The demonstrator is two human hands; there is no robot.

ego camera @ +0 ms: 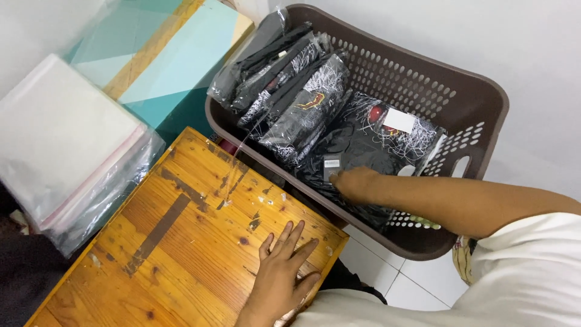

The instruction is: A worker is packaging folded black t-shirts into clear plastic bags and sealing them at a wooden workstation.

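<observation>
My left hand (283,274) lies flat, fingers spread, on the near right corner of a small worn wooden table (181,242). My right hand (353,181) reaches into a brown perforated plastic basket (460,100) and presses on a black garment in a clear bag (369,145) lying flat inside it; its fingers are curled at the bag's edge. Whether they grip the bag is not clear. Several more bagged black garments (290,85) with white and red prints stand on edge at the basket's left end.
A stack of clear plastic bags (66,145) lies left of the table. A teal and cream box (163,60) stands behind it. White floor tiles (387,278) and a white wall (532,54) surround the basket.
</observation>
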